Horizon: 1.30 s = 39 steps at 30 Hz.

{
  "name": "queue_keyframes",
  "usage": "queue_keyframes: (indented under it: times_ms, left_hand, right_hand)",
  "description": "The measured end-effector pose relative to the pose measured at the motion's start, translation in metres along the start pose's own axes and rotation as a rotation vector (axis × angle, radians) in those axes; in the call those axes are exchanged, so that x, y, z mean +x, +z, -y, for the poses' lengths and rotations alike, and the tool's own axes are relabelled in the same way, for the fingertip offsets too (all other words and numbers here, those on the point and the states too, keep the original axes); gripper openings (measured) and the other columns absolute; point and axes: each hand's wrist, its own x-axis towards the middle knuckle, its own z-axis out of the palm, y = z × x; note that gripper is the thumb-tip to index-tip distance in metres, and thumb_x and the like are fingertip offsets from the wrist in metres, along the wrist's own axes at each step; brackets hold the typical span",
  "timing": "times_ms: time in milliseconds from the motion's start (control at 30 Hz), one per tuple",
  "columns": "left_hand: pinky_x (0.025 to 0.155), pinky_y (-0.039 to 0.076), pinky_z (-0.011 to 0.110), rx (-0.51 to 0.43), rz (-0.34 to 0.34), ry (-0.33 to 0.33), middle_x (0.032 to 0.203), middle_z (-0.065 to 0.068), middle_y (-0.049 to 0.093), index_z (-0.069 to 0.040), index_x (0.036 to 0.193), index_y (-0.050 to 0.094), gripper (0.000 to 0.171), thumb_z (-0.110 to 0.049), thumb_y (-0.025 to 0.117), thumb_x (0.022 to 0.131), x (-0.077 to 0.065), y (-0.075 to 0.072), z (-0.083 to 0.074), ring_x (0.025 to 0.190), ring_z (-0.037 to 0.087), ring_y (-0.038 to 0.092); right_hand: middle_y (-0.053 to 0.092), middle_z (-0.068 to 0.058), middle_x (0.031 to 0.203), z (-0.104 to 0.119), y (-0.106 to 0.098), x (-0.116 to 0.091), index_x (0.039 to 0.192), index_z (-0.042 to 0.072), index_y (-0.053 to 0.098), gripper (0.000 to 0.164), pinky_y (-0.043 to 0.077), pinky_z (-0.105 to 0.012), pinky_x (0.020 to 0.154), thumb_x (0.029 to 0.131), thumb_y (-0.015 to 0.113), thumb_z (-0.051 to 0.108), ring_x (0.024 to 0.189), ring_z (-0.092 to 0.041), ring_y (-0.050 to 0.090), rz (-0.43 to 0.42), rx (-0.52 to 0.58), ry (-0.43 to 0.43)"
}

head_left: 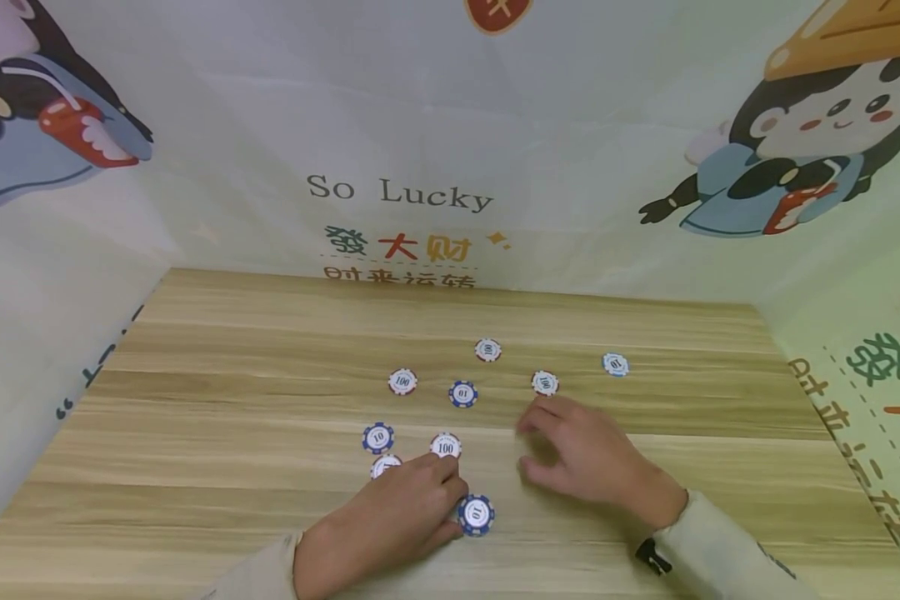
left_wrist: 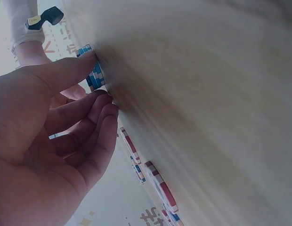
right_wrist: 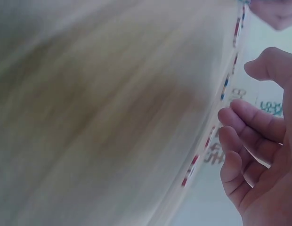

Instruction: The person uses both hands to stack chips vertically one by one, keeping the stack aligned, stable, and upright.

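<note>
A short stack of blue-edged poker chips, its top one marked 10, stands near the front of the table. My left hand pinches this stack at its left side, with the thumb against its edge in the left wrist view. Just beyond the left fingers lies a red-edged 100 chip; another pale chip is partly covered by that hand. Over the table to the right, my right hand holds nothing, its fingers loosely bent and the thumb apart. Nearest to its fingertips is a red-edged 100 chip.
Farther back, two more 100 chips lie flat, one at the left and one at the rear. Blue 10 chips are scattered among them, with a light-blue chip at the right. Printed cloth walls enclose the wooden table.
</note>
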Motion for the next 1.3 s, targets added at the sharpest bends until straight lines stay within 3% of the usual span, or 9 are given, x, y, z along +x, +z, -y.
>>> queue_keyframes:
  times_ms: [733,1167,1300]
  left_hand:
    - [0.082,0.059,0.027,-0.008,-0.005,0.002,0.100,0.000,0.067,-0.009,0.106,0.079,0.028,-0.035,0.084,0.097,-0.001,0.001,0.000,0.091,0.013,0.064]
    - [0.082,0.059,0.027,-0.008,-0.001,-0.001,0.100,0.000,0.067,-0.009,0.106,0.079,0.028,-0.035,0.084,0.097,-0.001,0.001,0.000,0.092,0.012,0.064]
    - [0.081,0.058,0.027,-0.014,0.001,-0.005,0.099,-0.001,0.066,-0.009,0.106,0.079,0.028,-0.035,0.084,0.097,-0.001,0.000,0.000,0.091,0.012,0.064]
  right_hand:
    - [0.072,-0.005,0.118,-0.052,-0.015,-0.006,0.114,0.009,0.076,0.036,0.060,-0.052,0.093,0.085,0.087,0.027,0.111,-0.031,0.069,-0.086,-0.020,0.146]
    - [0.072,-0.013,0.127,-0.085,-0.021,-0.014,0.122,0.004,0.075,0.041,0.059,-0.057,0.093,0.088,0.083,0.025,0.113,-0.038,0.068,-0.072,-0.013,0.265]
    - [0.071,-0.017,0.133,-0.094,-0.023,-0.016,0.125,0.002,0.074,0.042,0.057,-0.059,0.099,0.090,0.083,0.024,0.120,-0.042,0.067,-0.052,-0.016,0.297]
